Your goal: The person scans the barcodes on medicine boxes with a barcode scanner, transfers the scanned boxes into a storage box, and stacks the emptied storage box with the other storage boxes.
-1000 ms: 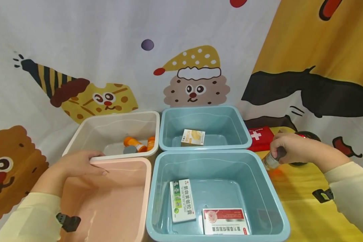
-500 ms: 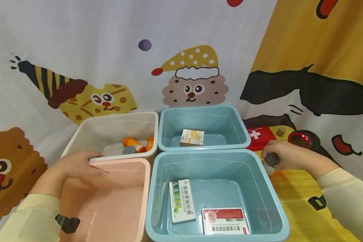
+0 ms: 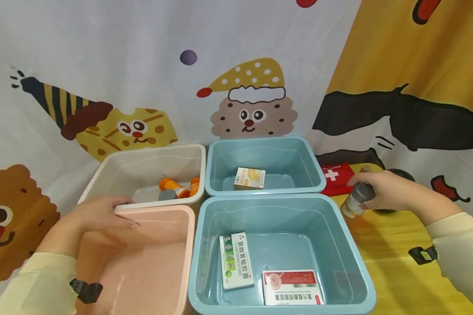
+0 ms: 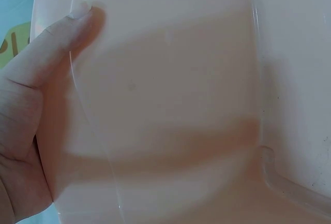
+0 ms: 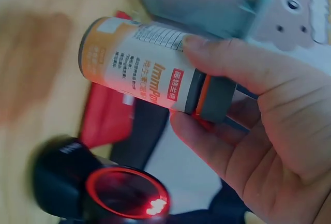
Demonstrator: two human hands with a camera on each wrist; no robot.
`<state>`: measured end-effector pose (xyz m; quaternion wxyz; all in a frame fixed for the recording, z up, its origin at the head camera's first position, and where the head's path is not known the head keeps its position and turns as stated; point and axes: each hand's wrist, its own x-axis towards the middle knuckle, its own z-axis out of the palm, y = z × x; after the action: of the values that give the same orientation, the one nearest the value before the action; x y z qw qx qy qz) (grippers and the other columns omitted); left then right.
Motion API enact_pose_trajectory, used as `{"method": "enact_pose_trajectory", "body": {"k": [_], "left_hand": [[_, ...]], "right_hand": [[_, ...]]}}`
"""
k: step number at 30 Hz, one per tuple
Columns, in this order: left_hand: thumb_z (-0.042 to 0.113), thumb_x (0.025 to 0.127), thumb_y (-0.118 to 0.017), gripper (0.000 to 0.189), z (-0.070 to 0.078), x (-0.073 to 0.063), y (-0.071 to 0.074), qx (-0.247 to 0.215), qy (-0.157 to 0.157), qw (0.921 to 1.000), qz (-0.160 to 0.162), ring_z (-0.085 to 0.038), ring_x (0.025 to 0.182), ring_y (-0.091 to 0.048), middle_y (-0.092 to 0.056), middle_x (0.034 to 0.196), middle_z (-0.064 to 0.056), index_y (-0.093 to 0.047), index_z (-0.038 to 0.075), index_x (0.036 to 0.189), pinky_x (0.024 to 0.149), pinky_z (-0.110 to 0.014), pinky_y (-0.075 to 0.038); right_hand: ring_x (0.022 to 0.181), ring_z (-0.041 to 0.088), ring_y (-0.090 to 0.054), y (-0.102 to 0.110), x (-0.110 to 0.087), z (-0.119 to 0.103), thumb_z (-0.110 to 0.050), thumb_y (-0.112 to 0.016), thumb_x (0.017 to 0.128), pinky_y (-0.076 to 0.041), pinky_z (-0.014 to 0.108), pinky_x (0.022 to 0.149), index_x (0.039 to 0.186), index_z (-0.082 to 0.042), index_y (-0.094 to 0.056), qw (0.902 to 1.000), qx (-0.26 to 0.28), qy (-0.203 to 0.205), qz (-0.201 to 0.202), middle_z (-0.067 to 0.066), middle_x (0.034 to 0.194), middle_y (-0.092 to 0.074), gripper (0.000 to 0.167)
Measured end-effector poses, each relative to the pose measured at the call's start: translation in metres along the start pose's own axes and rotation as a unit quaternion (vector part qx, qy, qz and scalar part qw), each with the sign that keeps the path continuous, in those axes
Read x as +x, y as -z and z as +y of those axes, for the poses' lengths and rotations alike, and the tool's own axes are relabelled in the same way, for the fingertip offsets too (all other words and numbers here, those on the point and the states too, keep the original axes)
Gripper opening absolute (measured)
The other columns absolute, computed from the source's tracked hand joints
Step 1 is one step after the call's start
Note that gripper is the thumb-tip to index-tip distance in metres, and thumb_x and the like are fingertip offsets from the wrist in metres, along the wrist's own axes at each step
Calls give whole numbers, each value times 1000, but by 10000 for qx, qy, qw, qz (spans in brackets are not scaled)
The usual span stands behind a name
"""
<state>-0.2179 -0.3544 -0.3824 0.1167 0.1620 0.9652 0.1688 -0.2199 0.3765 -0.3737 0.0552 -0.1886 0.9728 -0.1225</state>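
Note:
My right hand [image 3: 390,188] pinches a supplement bottle [image 5: 139,66] around its dark cap end, thumb on one side and fingers on the other. The bottle has a white and orange label and is tilted beside the right wall of the front blue bin [image 3: 356,251]. Close by, a black scanner [image 5: 67,175] with a glowing red ring lies partly behind the right hand in the head view. On the left, my left hand [image 3: 98,214] grips the back rim of the pink bin [image 3: 157,258]; its thumb [image 4: 57,43] lies along the inside wall, and the other fingers are mostly hidden.
Two medicine boxes, one green and white [image 3: 236,261], one red and white [image 3: 291,287], lie in the front blue bin. The back blue bin [image 3: 266,192] holds a small yellow box [image 3: 250,178]. Orange bottles [image 3: 174,187] lie in the white bin [image 3: 142,151]. A red first-aid pouch [image 3: 335,178] is nearby.
The right hand shifted left, then back right, tipping the bottle so its label side shows more. The scanner's red ring, seen half a second ago, is hidden again. The left hand stays put.

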Motion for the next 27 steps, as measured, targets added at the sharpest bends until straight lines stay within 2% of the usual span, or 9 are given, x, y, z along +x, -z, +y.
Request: {"method": "enact_pose_trajectory", "body": {"k": [3, 12, 19, 27], "left_hand": [[51, 82, -90, 57, -1, -1, 0, 59, -95, 9999, 49, -18, 88, -62, -71, 96, 6, -72, 12, 121, 82, -48, -53], [51, 82, -90, 58, -1, 0, -2, -44, 1, 10000, 0, -19, 88, -62, -71, 96, 5, -72, 11, 121, 82, -47, -54], [50, 83, -90, 58, 1, 0, 1, 76, -34, 10000, -19, -19, 89, -62, -71, 96, 5, -72, 12, 122, 82, -49, -54], [49, 82, -90, 57, 1, 0, 1, -11, -21, 10000, -25, -18, 88, -62, -71, 96, 6, -72, 12, 121, 83, -48, -54]], "right_hand": [[92, 28, -66, 16, -2, -3, -12, -101, 70, -63, 48, 74, 121, -11, -74, 9997, -63, -156, 165, 12, 116, -70, 58], [97, 32, -66, 49, -11, -2, 1, -99, 69, -63, 46, 72, 121, -12, -78, 9991, -164, -149, 349, 18, 120, -71, 58], [95, 32, -67, 54, -16, 4, 2, -100, 66, -63, 46, 70, 123, -11, -79, 9987, -353, -203, 292, 19, 119, -71, 62], [93, 33, -67, 51, -16, 8, 3, -100, 64, -63, 48, 70, 121, -12, -78, 9985, -418, -214, 288, 21, 118, -71, 62]]}}
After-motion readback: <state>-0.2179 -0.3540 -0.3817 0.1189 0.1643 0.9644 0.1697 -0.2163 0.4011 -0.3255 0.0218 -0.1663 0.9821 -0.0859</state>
